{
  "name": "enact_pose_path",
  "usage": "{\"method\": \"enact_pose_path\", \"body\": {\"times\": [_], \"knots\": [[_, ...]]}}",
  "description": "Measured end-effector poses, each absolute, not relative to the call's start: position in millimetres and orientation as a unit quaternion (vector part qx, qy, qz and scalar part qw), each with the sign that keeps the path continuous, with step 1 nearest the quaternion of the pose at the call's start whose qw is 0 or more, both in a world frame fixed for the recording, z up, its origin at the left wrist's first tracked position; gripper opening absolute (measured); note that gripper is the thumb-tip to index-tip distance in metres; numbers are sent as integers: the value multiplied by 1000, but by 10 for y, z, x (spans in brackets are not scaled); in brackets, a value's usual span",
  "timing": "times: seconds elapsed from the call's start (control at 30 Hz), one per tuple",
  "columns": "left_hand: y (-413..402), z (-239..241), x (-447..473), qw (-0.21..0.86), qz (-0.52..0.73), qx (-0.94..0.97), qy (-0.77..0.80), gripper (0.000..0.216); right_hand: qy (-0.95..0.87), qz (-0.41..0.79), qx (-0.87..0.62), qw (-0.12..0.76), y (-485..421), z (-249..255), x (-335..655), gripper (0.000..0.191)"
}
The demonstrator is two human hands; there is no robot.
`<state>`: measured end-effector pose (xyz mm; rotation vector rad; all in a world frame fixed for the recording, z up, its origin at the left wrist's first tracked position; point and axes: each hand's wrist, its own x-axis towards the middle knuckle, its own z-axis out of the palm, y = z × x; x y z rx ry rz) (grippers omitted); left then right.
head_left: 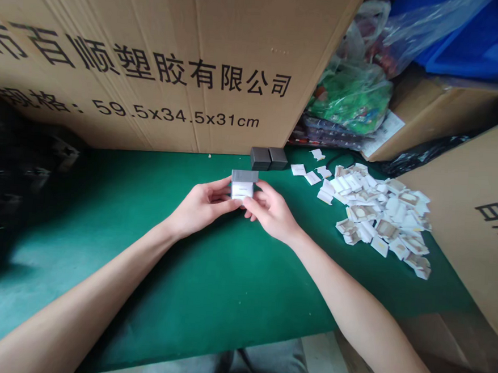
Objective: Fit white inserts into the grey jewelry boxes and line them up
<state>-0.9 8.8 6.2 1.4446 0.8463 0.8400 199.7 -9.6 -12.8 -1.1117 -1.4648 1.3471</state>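
A small grey box (pixel 244 176) with its lid up and a white insert (pixel 242 190) inside is held above the green table (pixel 208 274). My left hand (pixel 200 206) grips its left side. My right hand (pixel 270 211) holds its right side, fingers at the white insert. Two closed dark grey boxes (pixel 268 158) stand just behind, against the large carton.
A large printed cardboard carton (pixel 155 60) walls the back. A heap of several white inserts (pixel 379 215) lies on the table at right. Another carton (pixel 472 225) stands at the right edge. Plastic bags (pixel 353 97) and a blue bin (pixel 489 44) sit at back right.
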Motion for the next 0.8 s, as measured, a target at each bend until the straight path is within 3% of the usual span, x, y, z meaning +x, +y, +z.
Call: {"method": "enact_pose_path", "body": {"times": [0.3, 0.57, 0.8], "knots": [[79, 69, -1, 607, 359, 599, 378, 73, -568, 548, -441, 427, -99, -102, 1994, 65], [85, 64, 0, 600, 382, 580, 396, 50, -577, 540, -443, 423, -107, -97, 1989, 53], [90, 16, -19, 603, 375, 592, 380, 49, -593, 527, -433, 428, -109, -50, 1979, 46]]}}
